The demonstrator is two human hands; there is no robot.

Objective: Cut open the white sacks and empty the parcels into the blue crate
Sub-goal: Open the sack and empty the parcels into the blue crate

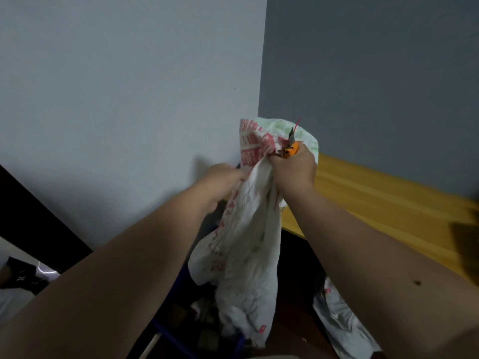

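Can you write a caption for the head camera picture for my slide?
Both hands, left hand and right hand with an orange cutter, hold a white sack over the blue crate.

Head-worn view, forward and downward, close range

2 bare forearms, no sleeves visible; a small dark mole marks the right forearm (417,282).

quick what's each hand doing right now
Left hand: grips the white sack.
Right hand: grips the sack's top together with an orange cutter.
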